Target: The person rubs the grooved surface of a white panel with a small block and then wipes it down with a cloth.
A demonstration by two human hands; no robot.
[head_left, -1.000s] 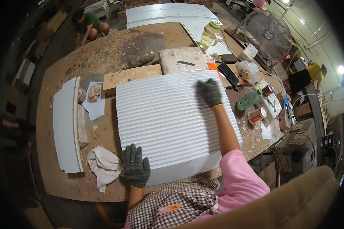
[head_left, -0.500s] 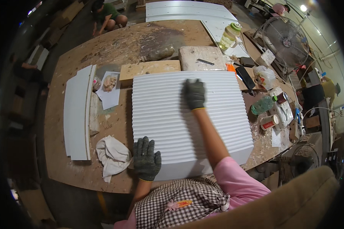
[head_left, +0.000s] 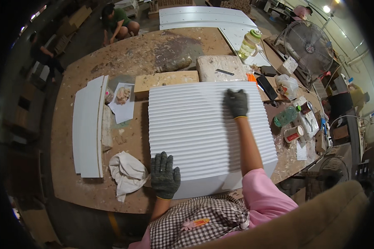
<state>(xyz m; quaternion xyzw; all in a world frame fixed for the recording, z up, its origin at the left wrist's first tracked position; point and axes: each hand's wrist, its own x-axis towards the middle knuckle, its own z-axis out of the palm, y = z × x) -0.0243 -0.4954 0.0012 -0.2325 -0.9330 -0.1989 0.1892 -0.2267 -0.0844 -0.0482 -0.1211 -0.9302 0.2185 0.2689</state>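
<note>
A white panel with a ridged, corrugated face (head_left: 195, 128) lies on the workbench in front of me. My left hand (head_left: 165, 176), in a dark grey knit glove, rests open on its near left corner, fingers together and stretched out. My right hand (head_left: 237, 103), gloved the same way, is closed and pressed on the ridges near the far right part of the panel. Whatever its curled fingers hold, if anything, is hidden. A crumpled white cloth (head_left: 127, 174) lies just left of my left hand.
Behind the panel are a wooden block (head_left: 166, 79) and a wrapped block (head_left: 221, 66) with a dark strip on top. White boards (head_left: 87, 128) stand at left. A phone (head_left: 266, 87), green bottle (head_left: 286, 116) and paper cup (head_left: 293, 133) sit at right. Other people are farther off.
My right hand has slid to the right across the ridged panel, still closed. My left hand stays at the near left corner. The whole view has shifted slightly.
</note>
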